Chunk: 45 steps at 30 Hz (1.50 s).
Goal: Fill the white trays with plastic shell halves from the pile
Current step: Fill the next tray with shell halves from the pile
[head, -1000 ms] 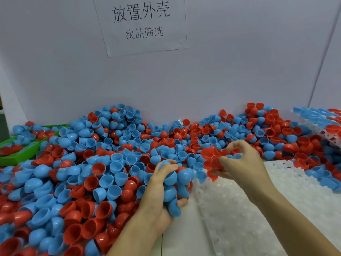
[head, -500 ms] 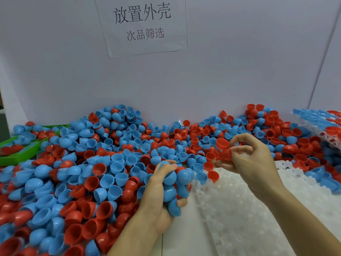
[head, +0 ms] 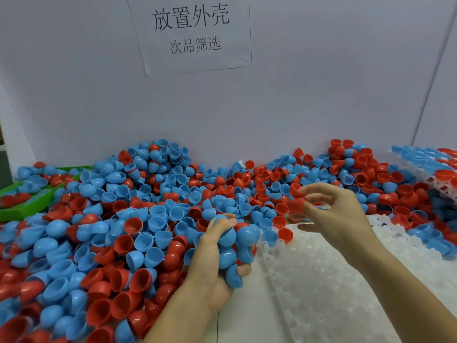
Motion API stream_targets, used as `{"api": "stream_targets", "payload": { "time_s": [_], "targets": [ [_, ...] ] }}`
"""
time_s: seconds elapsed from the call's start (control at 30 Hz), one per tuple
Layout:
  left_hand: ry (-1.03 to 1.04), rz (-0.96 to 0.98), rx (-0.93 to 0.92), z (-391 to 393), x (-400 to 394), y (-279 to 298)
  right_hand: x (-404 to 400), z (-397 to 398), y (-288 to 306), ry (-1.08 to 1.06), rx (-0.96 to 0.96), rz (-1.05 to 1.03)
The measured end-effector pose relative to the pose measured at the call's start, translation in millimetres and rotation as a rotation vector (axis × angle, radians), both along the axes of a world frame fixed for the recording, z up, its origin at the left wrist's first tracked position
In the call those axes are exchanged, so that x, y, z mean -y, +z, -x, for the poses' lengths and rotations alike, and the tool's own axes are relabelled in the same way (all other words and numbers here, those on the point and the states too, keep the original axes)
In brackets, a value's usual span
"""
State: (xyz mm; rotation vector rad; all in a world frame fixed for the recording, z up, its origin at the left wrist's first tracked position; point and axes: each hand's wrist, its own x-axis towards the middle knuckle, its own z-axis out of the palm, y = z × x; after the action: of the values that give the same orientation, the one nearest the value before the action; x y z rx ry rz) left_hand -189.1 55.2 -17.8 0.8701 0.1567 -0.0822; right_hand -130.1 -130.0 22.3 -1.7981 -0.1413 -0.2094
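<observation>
While a pale grey partition wall [head: 321,95] closes off the back of the bench, a paper sign [head: 193,33] with printed Chinese characters hangs on it above the work. Below it, a white tabletop [head: 247,323] shows as a bare strip between the heap and the tray. A pile of plastic shell halves [head: 103,231] covers the left and middle of the surface and runs along the foot of the wall to the right; the halves are small round cups in glossy blue and red, some lying mouth up, some dome up, several nested into one another. At the far left a green bin [head: 14,214] holds more of them. A white tray [head: 333,280] of translucent moulded pockets lies at the lower right, touching the edge of the pile, with a blue and a red half sitting at its near-left corner. Another filled tray [head: 430,167] sits tilted at the far right. The left hand [head: 217,263] rests at the pile's edge, fingers curled round a clutch of blue shell halves [head: 235,253]. The right hand [head: 338,216] hovers above the tray's far edge, thumb and fingertips pinching red shell halves [head: 296,204].
</observation>
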Motion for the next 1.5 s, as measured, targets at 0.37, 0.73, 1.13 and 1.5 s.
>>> {"api": "stream_targets", "payload": {
  "time_s": [0.37,0.73,1.13,1.5],
  "targets": [
    [-0.006,0.039,-0.006,-1.0,-0.9,0.4,15.2,-48.3,2.1,0.111,0.029,1.081],
    [-0.007,0.070,-0.002,-1.4,-2.0,0.4,15.2,-54.5,-23.5,0.211,0.015,1.156],
    [-0.009,0.077,0.003,-1.7,-2.2,0.3,10.7,-46.5,-30.2,0.068,0.073,1.121],
    [-0.006,0.075,0.013,0.4,-1.2,1.5,-7.9,-12.6,13.0,0.319,0.201,0.869]
  ]
}}
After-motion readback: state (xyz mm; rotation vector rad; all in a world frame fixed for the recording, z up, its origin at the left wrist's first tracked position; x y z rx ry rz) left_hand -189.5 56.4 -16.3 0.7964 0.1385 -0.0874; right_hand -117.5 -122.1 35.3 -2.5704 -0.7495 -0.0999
